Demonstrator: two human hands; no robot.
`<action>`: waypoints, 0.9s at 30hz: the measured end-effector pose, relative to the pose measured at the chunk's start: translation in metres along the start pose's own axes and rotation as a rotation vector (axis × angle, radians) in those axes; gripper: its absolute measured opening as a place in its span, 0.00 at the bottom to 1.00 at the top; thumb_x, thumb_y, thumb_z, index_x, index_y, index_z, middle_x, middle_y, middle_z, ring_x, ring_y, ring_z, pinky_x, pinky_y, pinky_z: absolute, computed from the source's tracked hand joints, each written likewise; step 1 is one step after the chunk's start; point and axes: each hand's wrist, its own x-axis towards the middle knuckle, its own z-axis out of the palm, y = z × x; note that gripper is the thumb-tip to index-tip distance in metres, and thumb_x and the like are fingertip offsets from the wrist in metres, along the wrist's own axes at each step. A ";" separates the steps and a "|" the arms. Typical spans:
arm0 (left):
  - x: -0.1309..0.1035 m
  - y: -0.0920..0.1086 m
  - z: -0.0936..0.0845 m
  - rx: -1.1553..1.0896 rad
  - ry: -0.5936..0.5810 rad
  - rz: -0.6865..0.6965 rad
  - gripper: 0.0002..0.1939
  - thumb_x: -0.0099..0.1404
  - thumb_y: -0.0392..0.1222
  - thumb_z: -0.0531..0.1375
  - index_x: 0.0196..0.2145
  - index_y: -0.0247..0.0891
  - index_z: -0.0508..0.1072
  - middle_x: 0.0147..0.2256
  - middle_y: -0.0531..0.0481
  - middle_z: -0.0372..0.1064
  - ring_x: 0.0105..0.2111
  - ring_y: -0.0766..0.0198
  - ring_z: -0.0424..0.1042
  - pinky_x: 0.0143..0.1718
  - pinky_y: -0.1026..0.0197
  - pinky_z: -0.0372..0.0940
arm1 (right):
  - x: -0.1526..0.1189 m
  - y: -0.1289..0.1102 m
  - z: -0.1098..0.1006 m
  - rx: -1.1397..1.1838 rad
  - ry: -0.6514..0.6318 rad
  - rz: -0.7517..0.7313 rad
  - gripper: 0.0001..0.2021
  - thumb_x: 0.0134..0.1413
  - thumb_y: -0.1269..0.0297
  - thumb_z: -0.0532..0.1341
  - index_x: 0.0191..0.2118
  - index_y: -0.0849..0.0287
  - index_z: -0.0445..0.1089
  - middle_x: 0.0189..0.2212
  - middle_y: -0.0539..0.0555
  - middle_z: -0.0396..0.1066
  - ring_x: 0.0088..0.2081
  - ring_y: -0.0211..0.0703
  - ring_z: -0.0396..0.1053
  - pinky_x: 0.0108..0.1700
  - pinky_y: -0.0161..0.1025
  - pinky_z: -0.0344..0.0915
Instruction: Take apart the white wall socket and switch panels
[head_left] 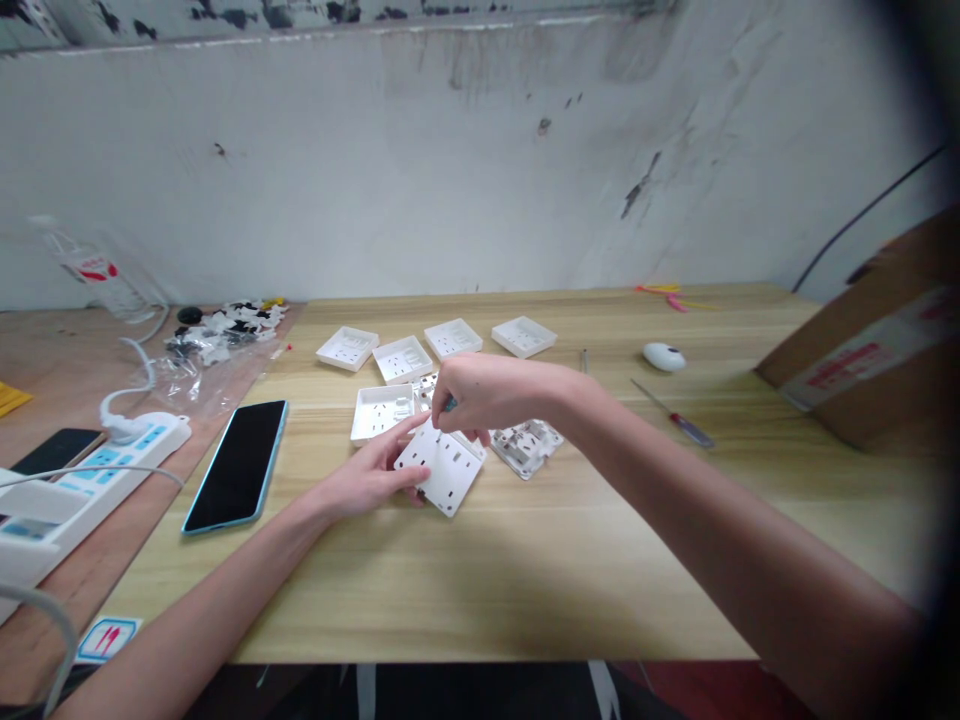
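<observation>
My left hand (382, 465) grips a square white socket faceplate (448, 478) by its left edge, thumb on top and fingers beneath. The plate is tilted, its slotted face turned up. Above it my right hand (466, 392) is closed in a fist around a screwdriver, mostly hidden, with a hint of blue-green handle and a thin shaft pointing down at the plate. Just right of the plate lies another socket panel (526, 446), inner parts facing up. An open white socket box (381, 412) sits behind my left hand, beside a further panel (424, 390) partly covered by my right hand.
Several white socket boxes (453, 339) stand at the back. To the right lie a screwdriver (681, 422), a white oval object (664, 357) and a cardboard box (862, 350). On the left are a phone (236, 467), a power strip (112, 470), small parts (225, 330) and a bottle (101, 275).
</observation>
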 end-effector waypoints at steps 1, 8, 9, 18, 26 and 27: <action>0.000 0.000 0.000 0.004 -0.001 -0.002 0.38 0.60 0.39 0.63 0.64 0.44 0.51 0.48 0.42 0.65 0.39 0.61 0.70 0.32 0.61 0.69 | 0.001 0.002 -0.001 0.017 -0.013 0.001 0.09 0.47 0.71 0.55 0.26 0.61 0.74 0.18 0.52 0.72 0.19 0.38 0.68 0.22 0.34 0.56; -0.002 0.000 0.000 0.043 -0.002 -0.017 0.34 0.61 0.40 0.62 0.60 0.42 0.51 0.41 0.46 0.67 0.35 0.63 0.69 0.31 0.63 0.68 | 0.010 0.013 -0.011 0.154 -0.085 0.027 0.09 0.49 0.69 0.57 0.22 0.61 0.71 0.20 0.52 0.74 0.20 0.36 0.71 0.27 0.34 0.63; -0.002 -0.001 -0.001 0.048 0.002 -0.019 0.32 0.62 0.40 0.62 0.58 0.41 0.52 0.41 0.46 0.67 0.35 0.64 0.70 0.30 0.63 0.67 | 0.009 0.014 -0.011 0.183 -0.079 0.031 0.09 0.49 0.69 0.57 0.24 0.62 0.72 0.20 0.52 0.74 0.20 0.36 0.71 0.28 0.34 0.63; 0.001 -0.003 -0.004 0.107 0.067 0.052 0.24 0.62 0.45 0.61 0.53 0.40 0.59 0.41 0.44 0.69 0.35 0.62 0.71 0.27 0.66 0.66 | -0.034 0.019 0.021 0.151 0.447 -0.151 0.11 0.51 0.71 0.57 0.36 0.60 0.77 0.21 0.49 0.74 0.22 0.34 0.69 0.25 0.32 0.62; 0.000 -0.002 0.002 0.191 0.082 0.113 0.23 0.64 0.46 0.59 0.55 0.40 0.61 0.42 0.46 0.67 0.33 0.64 0.69 0.27 0.66 0.65 | -0.037 0.026 0.063 0.033 0.667 -0.185 0.10 0.52 0.71 0.59 0.37 0.59 0.77 0.28 0.52 0.77 0.27 0.37 0.71 0.34 0.35 0.64; -0.001 -0.001 0.003 0.216 0.087 0.117 0.23 0.64 0.46 0.59 0.55 0.41 0.60 0.43 0.46 0.67 0.33 0.64 0.69 0.26 0.66 0.65 | -0.035 0.027 0.065 0.039 0.677 -0.189 0.10 0.52 0.71 0.58 0.37 0.59 0.77 0.29 0.52 0.77 0.27 0.37 0.71 0.35 0.35 0.64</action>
